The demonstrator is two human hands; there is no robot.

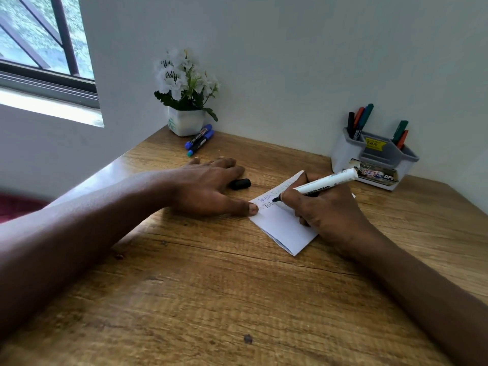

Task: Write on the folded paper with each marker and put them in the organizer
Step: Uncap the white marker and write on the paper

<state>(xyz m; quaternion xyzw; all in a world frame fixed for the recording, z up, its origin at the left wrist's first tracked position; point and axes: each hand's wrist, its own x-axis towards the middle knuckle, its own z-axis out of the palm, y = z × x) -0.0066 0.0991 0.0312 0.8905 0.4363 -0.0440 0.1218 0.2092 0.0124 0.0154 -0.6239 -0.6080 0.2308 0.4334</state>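
Across the wooden table [211, 299] both forearms reach forward. On the folded paper [280, 228], which lies right of centre with one corner toward the person, the right hand [327, 207] curls its fingers round a white marker [324, 182]. The marker slants with its black tip down-left on the sheet and its rear end up-right toward the organizer [343, 151]. The left hand [208, 186] lies flat with straight fingers, thumb on the paper's left edge. A black cap [239, 184] sits just beside it. Two blue markers [200, 140] lie by the flowerpot [184, 122].
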